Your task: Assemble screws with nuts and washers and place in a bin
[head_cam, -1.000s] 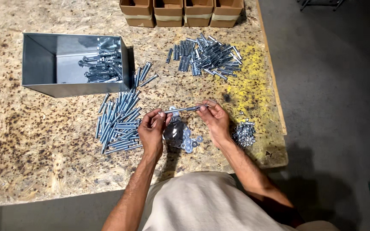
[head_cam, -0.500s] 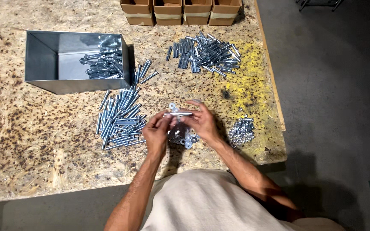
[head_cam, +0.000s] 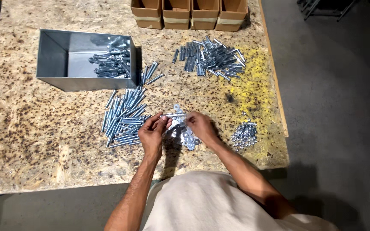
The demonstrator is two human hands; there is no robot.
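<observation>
My left hand (head_cam: 154,133) pinches the left end of a silver bolt (head_cam: 175,115) held level just above the table. My right hand (head_cam: 200,125) has its fingertips at the bolt's right end. Directly beneath both hands lies a small heap of flat washers (head_cam: 184,133). A pile of long bolts (head_cam: 123,117) lies just left of my left hand. A little cluster of nuts (head_cam: 244,135) sits to the right of my right hand.
An open grey metal bin (head_cam: 52,81) with several assembled bolts stands at the back left. Another pile of bolts (head_cam: 210,58) lies at the back right. Cardboard boxes (head_cam: 190,13) line the far edge. The chipboard table (head_cam: 31,141) ends at the right by the nuts.
My right hand has drawn in from the right toward the bolt's end. Both hands have sunk a little toward the washer heap. The bolt stays in my left hand.
</observation>
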